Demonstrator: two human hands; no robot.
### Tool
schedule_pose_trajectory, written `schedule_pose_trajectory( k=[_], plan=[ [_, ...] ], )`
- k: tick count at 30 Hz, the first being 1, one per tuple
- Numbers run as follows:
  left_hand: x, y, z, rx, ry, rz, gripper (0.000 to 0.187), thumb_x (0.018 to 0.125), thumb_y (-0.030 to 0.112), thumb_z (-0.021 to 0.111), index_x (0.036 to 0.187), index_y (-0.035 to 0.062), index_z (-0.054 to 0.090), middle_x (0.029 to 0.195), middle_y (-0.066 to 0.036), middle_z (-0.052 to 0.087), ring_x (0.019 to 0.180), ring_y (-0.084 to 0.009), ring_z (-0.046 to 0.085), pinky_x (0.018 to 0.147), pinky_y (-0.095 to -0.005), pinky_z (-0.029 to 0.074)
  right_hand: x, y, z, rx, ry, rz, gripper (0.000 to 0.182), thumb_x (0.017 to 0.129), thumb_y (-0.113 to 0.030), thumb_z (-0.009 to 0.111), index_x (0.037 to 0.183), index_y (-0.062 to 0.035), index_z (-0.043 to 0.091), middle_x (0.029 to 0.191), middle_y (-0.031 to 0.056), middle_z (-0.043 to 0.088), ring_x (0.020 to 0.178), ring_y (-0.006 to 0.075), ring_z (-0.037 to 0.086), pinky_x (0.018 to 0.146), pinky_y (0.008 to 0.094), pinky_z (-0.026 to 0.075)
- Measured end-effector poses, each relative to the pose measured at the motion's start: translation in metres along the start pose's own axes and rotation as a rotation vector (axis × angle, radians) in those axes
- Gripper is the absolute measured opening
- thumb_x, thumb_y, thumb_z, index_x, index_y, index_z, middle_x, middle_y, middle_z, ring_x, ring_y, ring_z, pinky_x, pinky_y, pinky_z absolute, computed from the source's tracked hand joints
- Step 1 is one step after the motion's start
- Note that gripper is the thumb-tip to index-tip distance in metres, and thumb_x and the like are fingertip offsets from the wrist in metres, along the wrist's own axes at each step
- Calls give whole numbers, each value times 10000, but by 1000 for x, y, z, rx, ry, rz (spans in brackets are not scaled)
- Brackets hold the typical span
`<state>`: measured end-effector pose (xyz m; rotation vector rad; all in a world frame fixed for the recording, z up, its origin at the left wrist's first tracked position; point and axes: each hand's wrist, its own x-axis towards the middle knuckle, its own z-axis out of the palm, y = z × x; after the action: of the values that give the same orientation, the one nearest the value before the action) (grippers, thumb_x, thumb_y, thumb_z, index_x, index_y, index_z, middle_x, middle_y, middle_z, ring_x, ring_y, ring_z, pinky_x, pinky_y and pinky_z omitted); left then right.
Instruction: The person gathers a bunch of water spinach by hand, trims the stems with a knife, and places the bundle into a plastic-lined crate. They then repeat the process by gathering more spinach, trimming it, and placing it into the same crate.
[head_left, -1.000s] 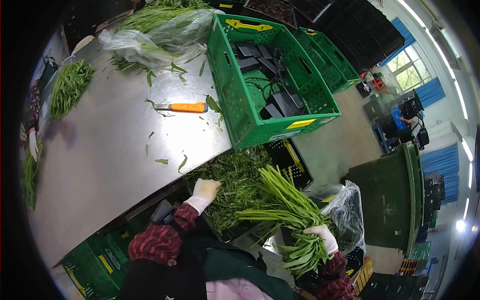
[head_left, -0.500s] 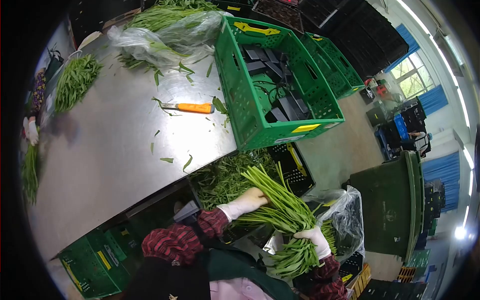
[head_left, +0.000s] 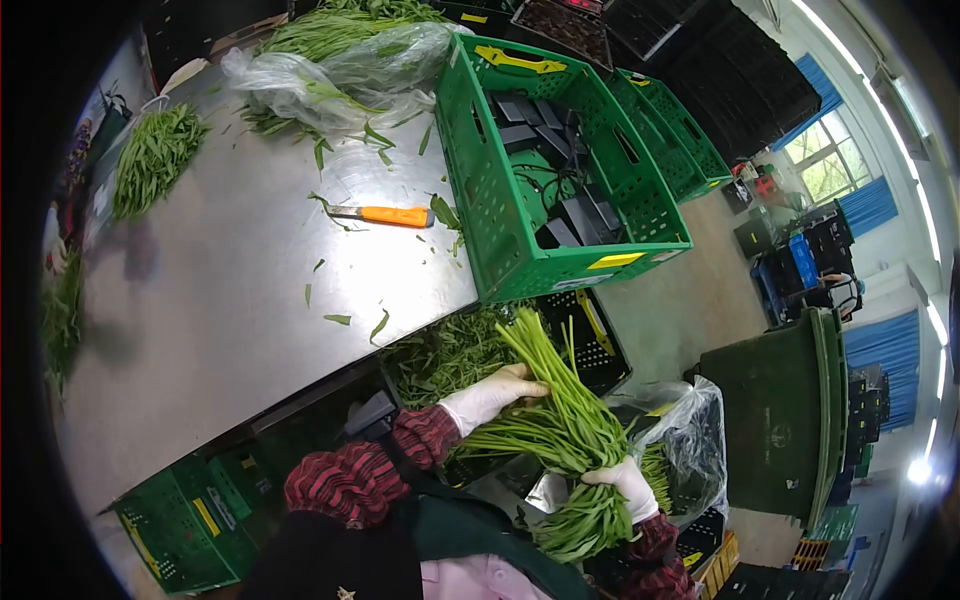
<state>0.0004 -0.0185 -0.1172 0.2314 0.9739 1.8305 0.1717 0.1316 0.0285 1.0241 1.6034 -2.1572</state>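
A bunch of long-stemmed leafy greens (head_left: 570, 415), resembling water spinach, is held between my two gloved hands over the crates beside the table. My right hand (head_left: 628, 487) wraps around the bunch near its leafy end, and leaves hang out below the fist. My left hand (head_left: 500, 392) has its fingers closed on stems nearer the cut ends, which point up and away. Some stems splay out to the left beneath my left wrist. Under the hands, a black crate (head_left: 600, 335) contains loose leaves (head_left: 450, 355).
On the metal table (head_left: 220, 300) lie an orange utility knife (head_left: 395, 216), leaf scraps, a bunch of greens (head_left: 160, 160) and plastic-wrapped greens (head_left: 340, 80). A green crate (head_left: 500, 250) of black devices stands at its edge. A large green bin (head_left: 770, 420) is right. Another person's hand (head_left: 55, 250) is far left.
My left hand has shifted slightly along the stems, and the cut ends now point more upward. My right hand keeps its grip. The other person's greens at far left have moved.
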Motion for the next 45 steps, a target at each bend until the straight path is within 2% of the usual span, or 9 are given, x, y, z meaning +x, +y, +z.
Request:
schedule_pose_trajectory(
  k=[5,8,17,22,30,33,37,40,45],
  plan=[
    [-25,7,-21,271,-47,-89,175,871,165,619,796,11,658,675,31,572,589,-45,476,541,-204,386,-6,-16,-2,-39,-46,49,433,726,117,557,1158,91,551,1047,154,650,868,216,657,780,319,541],
    [-28,13,-30,403,-62,-192,175,864,206,642,879,39,693,714,47,593,580,-22,444,495,-189,337,-5,-14,-5,-47,-51,28,470,723,114,553,1191,73,536,1064,145,646,876,205,650,775,308,537],
    [-39,15,-55,-544,-94,-151,58,925,105,550,906,52,538,666,46,412,545,-43,345,471,-204,286,-11,-16,-8,134,-64,-39,574,709,114,536,1274,44,467,1149,156,608,978,229,628,808,316,527],
    [-46,27,-24,236,-21,-87,258,880,197,636,1055,8,628,867,-46,644,706,-102,569,611,-217,440,-5,-10,-10,45,-16,-123,574,683,140,575,1245,61,493,1147,142,614,989,221,620,873,317,488],
    [-25,-7,5,142,124,-94,211,849,131,628,1003,-14,638,786,-18,637,582,-56,526,498,-196,386,-2,0,-6,-157,24,-93,411,697,103,635,1104,79,582,982,111,657,809,184,645,752,297,521],
    [-31,-9,-14,200,119,-91,123,860,89,590,923,-9,630,713,-17,597,530,-51,501,469,-175,353,-6,-1,-9,-116,34,-6,550,664,133,623,1198,46,522,1079,82,630,922,174,613,834,305,488],
    [-39,-15,-58,-6,287,-75,276,873,147,624,1110,8,594,740,11,591,536,-50,495,477,-183,378,-15,-6,-10,-9,1,-54,567,679,125,573,1236,38,507,1117,103,622,964,192,611,856,308,482],
    [-45,-3,-25,-76,146,-87,610,852,150,670,1365,14,370,925,3,571,590,-58,503,471,-193,357,-11,3,-18,4,-17,4,584,682,118,562,1256,35,493,1136,108,615,990,200,606,865,309,480],
    [-28,-16,-29,-1,34,-64,250,902,161,574,1085,-9,562,771,-14,559,510,-64,442,467,-213,332,-5,9,-15,-109,-20,-4,605,660,122,595,1249,22,499,1151,97,606,1015,200,594,894,308,461]
  ],
)
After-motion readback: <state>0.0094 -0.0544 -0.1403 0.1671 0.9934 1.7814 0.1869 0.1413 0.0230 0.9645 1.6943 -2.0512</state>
